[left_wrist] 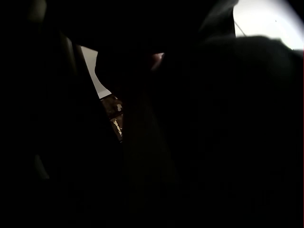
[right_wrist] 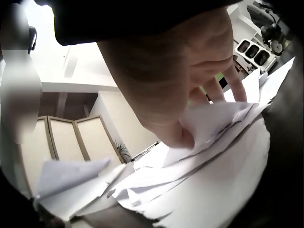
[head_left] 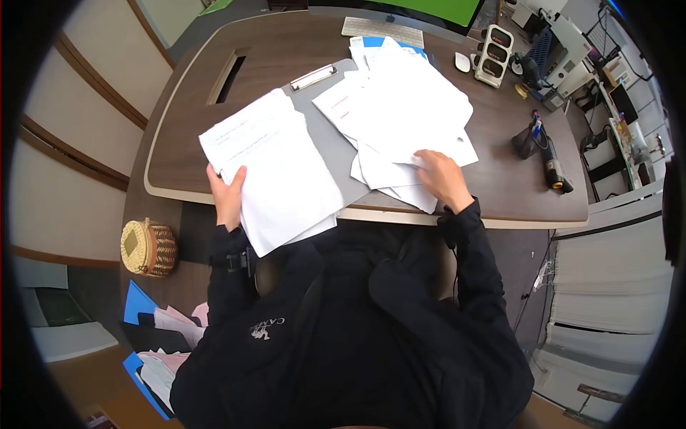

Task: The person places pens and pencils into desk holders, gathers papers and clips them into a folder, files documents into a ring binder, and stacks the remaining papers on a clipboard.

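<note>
My left hand (head_left: 227, 199) grips a stack of white papers (head_left: 282, 171) by its left edge, thumb on top and the other fingers hidden beneath. The stack is tilted, with faint print at its upper end, and its lower corner hangs past the desk's front edge. My right hand (head_left: 444, 179) is at the lower right of a loose, fanned pile of papers (head_left: 411, 107). In the right wrist view, the thumb and fingers of that hand (right_wrist: 190, 71) pinch a white sheet (right_wrist: 213, 121) at the pile's edge. The left wrist view is almost wholly dark.
A grey clipboard (head_left: 325, 132) with a metal clip lies under the papers. Behind are a keyboard (head_left: 382, 32), a mouse (head_left: 462, 62) and a white three-slot holder (head_left: 494, 56). A pen cup (head_left: 525, 143) stands right. A woven basket (head_left: 148, 247) and blue folders (head_left: 141, 304) are at left.
</note>
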Available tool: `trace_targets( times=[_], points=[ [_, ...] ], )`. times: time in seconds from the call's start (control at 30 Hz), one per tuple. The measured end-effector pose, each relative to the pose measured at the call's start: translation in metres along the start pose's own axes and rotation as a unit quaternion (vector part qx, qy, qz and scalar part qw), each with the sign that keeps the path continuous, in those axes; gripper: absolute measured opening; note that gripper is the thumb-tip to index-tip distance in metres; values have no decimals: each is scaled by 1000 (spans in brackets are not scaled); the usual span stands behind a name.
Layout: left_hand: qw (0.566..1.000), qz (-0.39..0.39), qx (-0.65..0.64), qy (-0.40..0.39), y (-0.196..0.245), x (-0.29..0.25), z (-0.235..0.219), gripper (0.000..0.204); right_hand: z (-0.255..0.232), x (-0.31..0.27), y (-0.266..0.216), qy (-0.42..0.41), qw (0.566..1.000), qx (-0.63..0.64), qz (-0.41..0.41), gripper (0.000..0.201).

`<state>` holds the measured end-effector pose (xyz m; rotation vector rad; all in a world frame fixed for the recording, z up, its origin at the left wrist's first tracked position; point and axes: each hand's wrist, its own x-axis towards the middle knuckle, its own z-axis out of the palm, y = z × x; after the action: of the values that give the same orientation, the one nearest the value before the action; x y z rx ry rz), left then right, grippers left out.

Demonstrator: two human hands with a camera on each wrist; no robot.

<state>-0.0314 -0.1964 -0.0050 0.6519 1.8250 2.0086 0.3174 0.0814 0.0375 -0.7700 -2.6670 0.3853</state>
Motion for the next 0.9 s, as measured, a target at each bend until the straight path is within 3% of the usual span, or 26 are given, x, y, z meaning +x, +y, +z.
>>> trace_targets(
  times=[0.03,0.07,0.13,0.17,0.2,0.23,0.3,0.37,0.47,0.53,0.63,0.7,0.77,0.9],
  points=[
    [998,50,43,15,1,-3,6,69,-7,-1,0,11,999,-31,26,23],
    [991,100,85,29,4,-4,13,75,-16,-1,0,12,999,-30,27,23],
    [991,112,74,13,14,-7,22,81,-43,0,-7,213,972,97,-4,15],
    [982,152,107,22,19,-8,27,73,-66,-1,-17,218,957,187,37,12],
    [971,193,138,30,22,-9,30,67,-90,-2,-28,222,932,275,78,11],
    [971,194,136,29,20,-6,28,67,-108,-1,-33,243,897,368,40,14],
    [980,109,147,-71,17,-1,19,40,-135,2,-44,230,807,544,4,21],
    [984,106,131,-58,29,-8,29,31,-148,10,-54,191,728,659,20,33],
    [988,97,102,-60,33,-12,39,25,-122,46,-21,136,754,640,53,30],
    [989,92,89,-71,32,-12,43,26,-110,62,-27,56,889,439,120,27],
    [991,67,56,-104,33,-13,54,26,-52,82,-9,59,957,283,23,30],
    [991,54,42,-116,33,-12,61,26,-37,87,-13,80,971,223,-7,29],
    [990,19,-1,-140,28,-10,65,27,-34,88,-25,83,981,168,44,27],
    [989,9,-6,-145,27,-8,69,27,-25,95,-19,102,980,171,25,26]
  ],
)
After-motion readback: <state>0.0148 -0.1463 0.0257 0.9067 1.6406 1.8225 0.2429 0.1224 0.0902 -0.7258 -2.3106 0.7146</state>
